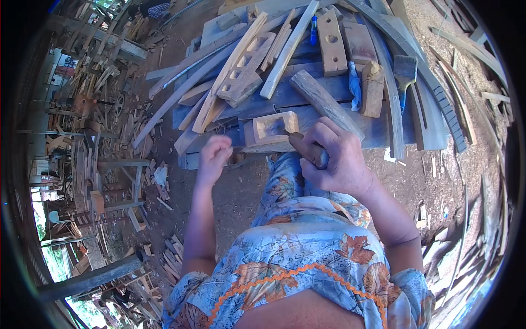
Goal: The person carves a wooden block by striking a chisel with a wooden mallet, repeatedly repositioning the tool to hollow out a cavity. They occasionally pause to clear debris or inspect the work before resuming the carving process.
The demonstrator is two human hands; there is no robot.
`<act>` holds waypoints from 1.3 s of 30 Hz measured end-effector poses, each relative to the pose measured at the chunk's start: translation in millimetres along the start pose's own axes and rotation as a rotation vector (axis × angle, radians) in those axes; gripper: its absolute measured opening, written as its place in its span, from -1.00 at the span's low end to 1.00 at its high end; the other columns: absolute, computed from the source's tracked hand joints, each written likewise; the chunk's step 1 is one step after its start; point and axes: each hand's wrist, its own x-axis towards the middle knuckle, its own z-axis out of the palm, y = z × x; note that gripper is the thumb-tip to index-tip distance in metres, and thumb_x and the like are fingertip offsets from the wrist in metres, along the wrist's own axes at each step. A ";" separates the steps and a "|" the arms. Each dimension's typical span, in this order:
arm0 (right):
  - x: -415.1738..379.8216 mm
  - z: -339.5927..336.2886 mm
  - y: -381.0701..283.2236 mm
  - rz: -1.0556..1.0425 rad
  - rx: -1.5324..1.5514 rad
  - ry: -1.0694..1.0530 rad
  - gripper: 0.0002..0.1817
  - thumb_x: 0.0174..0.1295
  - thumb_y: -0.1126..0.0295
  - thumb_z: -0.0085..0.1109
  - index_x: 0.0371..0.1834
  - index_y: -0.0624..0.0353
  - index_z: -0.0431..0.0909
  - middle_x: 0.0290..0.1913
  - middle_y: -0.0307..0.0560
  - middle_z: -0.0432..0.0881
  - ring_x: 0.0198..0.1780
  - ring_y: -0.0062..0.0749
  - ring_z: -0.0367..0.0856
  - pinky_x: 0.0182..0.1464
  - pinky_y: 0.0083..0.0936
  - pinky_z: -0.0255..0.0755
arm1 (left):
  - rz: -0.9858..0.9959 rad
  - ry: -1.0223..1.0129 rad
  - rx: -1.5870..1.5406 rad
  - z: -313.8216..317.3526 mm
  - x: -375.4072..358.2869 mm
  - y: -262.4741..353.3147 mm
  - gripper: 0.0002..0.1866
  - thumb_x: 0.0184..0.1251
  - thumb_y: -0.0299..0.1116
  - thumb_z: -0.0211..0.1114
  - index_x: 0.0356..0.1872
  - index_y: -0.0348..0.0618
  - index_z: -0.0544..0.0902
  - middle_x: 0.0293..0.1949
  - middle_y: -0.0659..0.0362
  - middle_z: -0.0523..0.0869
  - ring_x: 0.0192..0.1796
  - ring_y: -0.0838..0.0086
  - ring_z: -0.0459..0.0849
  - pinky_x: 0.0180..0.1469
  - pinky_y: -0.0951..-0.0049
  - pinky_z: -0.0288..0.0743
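A small wooden block (271, 128) with a hollow cut into its top lies at the near edge of the workbench (285, 77). My right hand (335, 156) is wrapped round the wooden handle of a chisel (300, 143), whose thin tip points into the block's hollow. Off the bench's near edge, to the left of the block, my left hand (213, 156) is raised with fingers curled. It is slightly blurred, with no object visible in it. A long squared piece of wood (323, 101) lies just beyond my right hand.
Blocks with several holes (246, 68), long wood strips (289, 50), a blue pen (313, 30), a blue cloth (354, 86) and a paintbrush (405, 71) lie on the bench. A notched curved strip (438, 93) runs along its right side. Scrap wood (107, 77) covers ground at left.
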 end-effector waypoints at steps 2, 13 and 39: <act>0.4 -0.7 2.1 -0.006 0.003 0.006 -0.80 -0.21 0.48 0.22 -0.49 0.12 0.41 -0.41 -0.13 0.46 -0.42 -0.16 0.59 -0.38 -0.28 0.47 | -0.053 -0.065 0.086 -8.3 -26.7 -0.8 -0.87 0.13 -0.44 0.27 -0.44 -0.33 0.58 -0.14 0.03 0.61 -0.05 0.33 0.57 -0.01 0.40 0.42; -6.8 -15.1 23.2 0.222 0.247 -0.005 -0.65 -0.16 0.53 0.31 -0.25 0.26 0.46 -0.21 -0.12 0.56 -0.13 -0.44 0.55 -0.05 -0.50 0.41 | 0.232 0.041 0.653 51.5 15.2 65.0 -0.35 -0.02 -0.29 0.45 0.18 -0.14 0.45 0.15 0.00 0.42 0.22 0.09 0.39 0.27 0.17 0.29; 13.3 -39.0 50.6 0.286 0.564 -0.187 -0.48 -0.13 0.38 0.41 -0.04 0.20 0.48 -0.06 -0.09 0.56 0.00 -0.45 0.52 0.08 -0.46 0.37 | 0.481 0.110 0.100 172.2 68.0 118.5 -0.55 -0.14 -0.31 0.49 -0.16 -0.11 0.55 -0.28 0.10 0.61 -0.15 0.11 0.62 -0.13 0.19 0.48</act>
